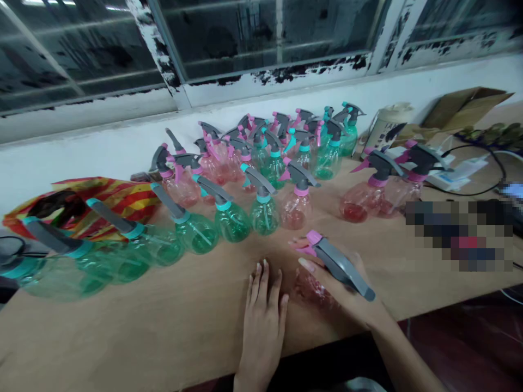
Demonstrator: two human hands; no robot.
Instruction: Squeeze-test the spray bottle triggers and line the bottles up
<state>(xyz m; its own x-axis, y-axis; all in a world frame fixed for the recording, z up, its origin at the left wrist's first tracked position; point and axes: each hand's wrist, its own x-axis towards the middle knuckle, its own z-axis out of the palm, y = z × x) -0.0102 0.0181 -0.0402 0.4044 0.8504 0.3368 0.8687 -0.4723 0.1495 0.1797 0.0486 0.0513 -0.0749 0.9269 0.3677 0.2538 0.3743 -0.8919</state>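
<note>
My right hand (pixel 347 291) is wrapped round a pink spray bottle (pixel 314 288) with a grey trigger head and pink nozzle, standing on the wooden table (pixel 143 321) near the front edge. My left hand (pixel 263 318) lies flat on the table just left of that bottle, fingers stretched out and holding nothing. Beyond the hands stand several green spray bottles (pixel 231 218) and pink spray bottles (pixel 296 204) in rows reaching back to the wall.
A red and yellow striped bag (pixel 102 201) lies at the far left. Two more pink bottles (pixel 368 196) stand to the right, with a white jug (pixel 388 128), a cardboard box (pixel 466 106) and black cables (pixel 486 163) behind. A window runs along the wall.
</note>
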